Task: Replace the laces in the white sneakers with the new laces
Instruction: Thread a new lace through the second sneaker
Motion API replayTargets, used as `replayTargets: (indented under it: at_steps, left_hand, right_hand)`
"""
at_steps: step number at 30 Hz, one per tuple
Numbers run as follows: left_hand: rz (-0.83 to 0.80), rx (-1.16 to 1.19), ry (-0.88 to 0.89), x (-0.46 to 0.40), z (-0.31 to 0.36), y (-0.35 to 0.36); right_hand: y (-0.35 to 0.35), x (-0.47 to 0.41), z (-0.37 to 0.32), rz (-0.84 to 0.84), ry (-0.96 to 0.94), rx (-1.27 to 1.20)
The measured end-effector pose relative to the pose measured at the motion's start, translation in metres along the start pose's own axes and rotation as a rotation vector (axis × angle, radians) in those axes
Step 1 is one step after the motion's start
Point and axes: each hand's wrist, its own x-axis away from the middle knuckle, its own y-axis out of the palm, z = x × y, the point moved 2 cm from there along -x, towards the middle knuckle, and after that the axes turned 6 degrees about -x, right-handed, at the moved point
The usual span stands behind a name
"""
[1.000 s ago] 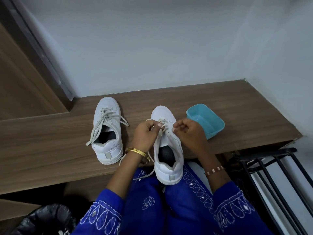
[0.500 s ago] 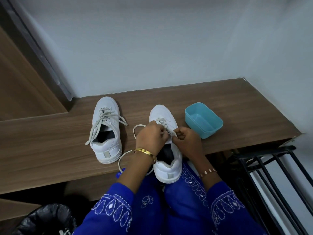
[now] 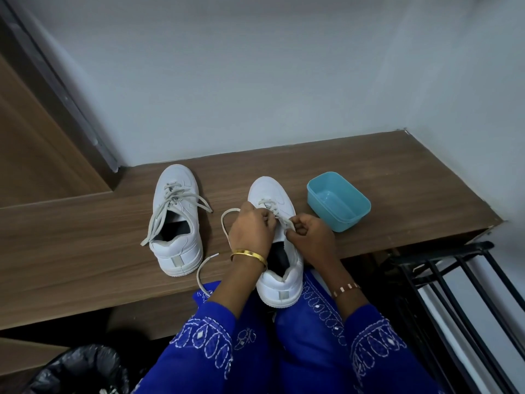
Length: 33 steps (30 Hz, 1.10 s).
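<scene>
The lace (image 3: 279, 218) runs across the eyelets of the right-hand sneaker (image 3: 277, 245), just left of the teal tub (image 3: 338, 201). The right hand (image 3: 311, 237) pinches a lace end above the tongue; the left hand (image 3: 251, 228) curls over the eyelets, gripping the lace whose loose loop trails further left of the tub. Judged from here, a hard tug could drag the heel off the bench (image 3: 85, 251) edge, or the loose loop could snag under the wrist. The other sneaker (image 3: 177, 220), well left of the tub, is laced.

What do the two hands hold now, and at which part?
Both hands pinch the lace over the near sneaker: the right hand near the lace's end, the left hand at a spot its fingers hide.
</scene>
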Motion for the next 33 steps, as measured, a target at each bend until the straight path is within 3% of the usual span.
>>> replayTargets:
  at_steps: [23, 30, 33]
  left_hand:
    - [-0.089, 0.161, 0.005, -0.002, 0.003, 0.012]
    - [-0.040, 0.145, 0.077, 0.002, 0.000, 0.012]
    - [-0.007, 0.162, 0.116, 0.002, -0.003, 0.015]
  right_hand:
    - [0.002, -0.001, 0.007, -0.020, -0.024, -0.029]
    - [-0.002, -0.005, 0.015, -0.074, 0.165, -0.395]
    - [-0.001, -0.012, 0.009, -0.059, 0.146, -0.309]
